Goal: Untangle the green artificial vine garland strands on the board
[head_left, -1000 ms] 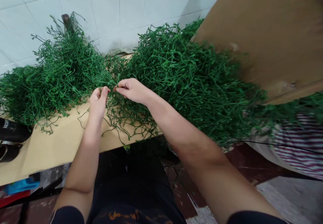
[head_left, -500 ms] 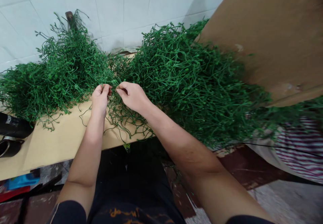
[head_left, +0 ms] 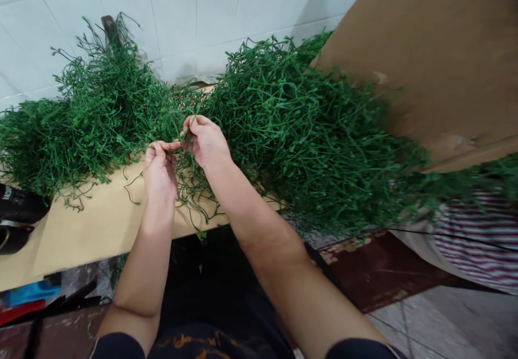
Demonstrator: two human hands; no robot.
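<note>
My left hand (head_left: pixel 160 169) is pinched closed, with thin green plastic-looking stem pieces at its fingertips. Just up and to the right, my right hand (head_left: pixel 205 139) has its thumb and fingers closed on a green stem (head_left: pixel 188 130) as well. The two sets of fingertips nearly meet; whether they touch is hard to make out. Behind the left hand spreads a heap of green stems (head_left: pixel 109 108) with small budded tips. A larger heap of the same stems (head_left: pixel 291 121) lies to the right of my right hand. Loose stems (head_left: pixel 196 200) lie under and between my wrists.
Tan board (head_left: pixel 93 227) covers the work surface. A black cylindrical object (head_left: pixel 22 203) and a black cup-like object (head_left: pixel 15 239) stand at the left edge. A large brown cardboard panel (head_left: pixel 437 62) leans over the right heap. White tiled wall (head_left: pixel 174 19) runs behind. Striped cloth (head_left: pixel 477 240) is at right.
My right hand has moved slightly up and left, and turned so its palm side shows more. My left hand has dropped a little and rotated, with its fingers now pointing right.
</note>
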